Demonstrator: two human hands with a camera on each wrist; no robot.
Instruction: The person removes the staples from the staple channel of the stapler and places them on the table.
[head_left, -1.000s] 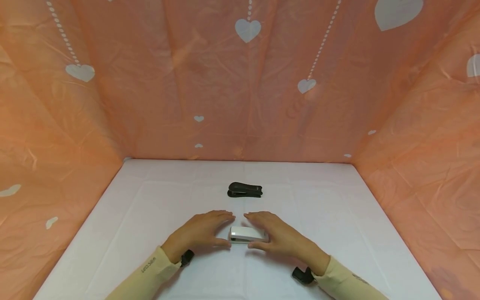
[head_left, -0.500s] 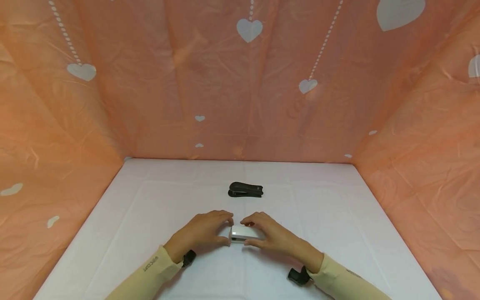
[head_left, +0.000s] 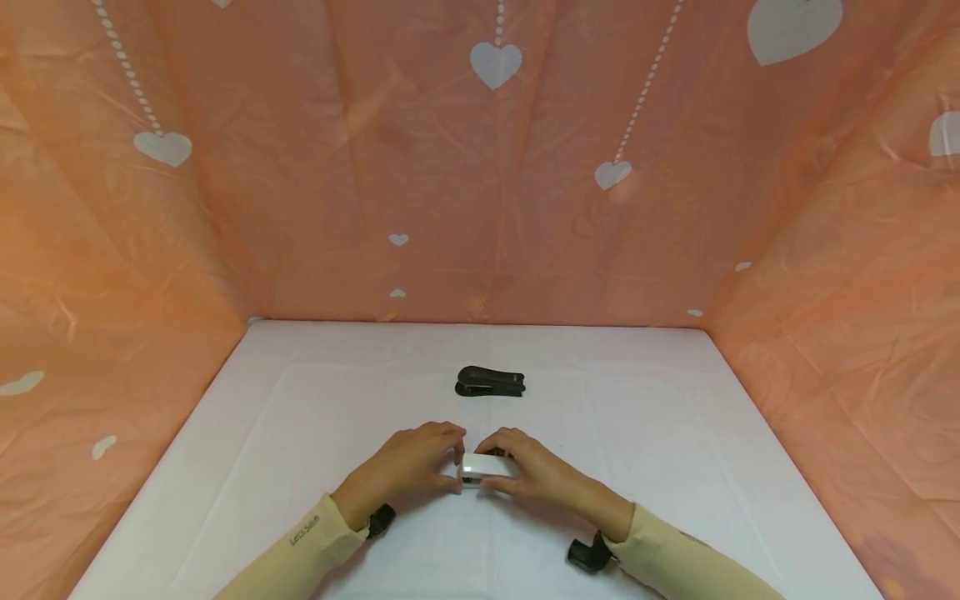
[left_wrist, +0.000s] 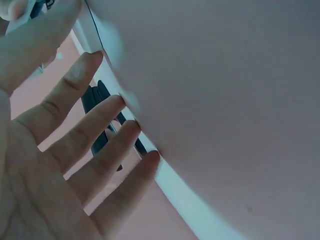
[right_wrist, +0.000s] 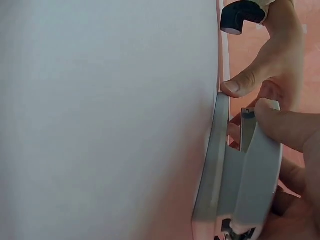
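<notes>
A white stapler [head_left: 487,465] lies on the white tabletop, its left end showing between the two hands. My right hand [head_left: 534,461] grips it from the right; in the right wrist view the thumb lies along the upper arm of the white stapler [right_wrist: 260,175] and the fingers curl behind it. My left hand [head_left: 412,458] is at its left end, fingers spread and reaching down to the table in the left wrist view. Its thumb tip touches or nearly touches the end of the stapler's base. A black stapler [head_left: 490,382] lies farther back.
The white tabletop [head_left: 337,375] meets an orange curtain [head_left: 480,208] with pale hearts at the back and sides. Small black wrist cameras [head_left: 588,554] are worn under both sleeves.
My right hand has moved left along the white stapler and its fingers have closed round it. The left fingers have bent down slightly at the stapler's end. The black stapler has stayed put.
</notes>
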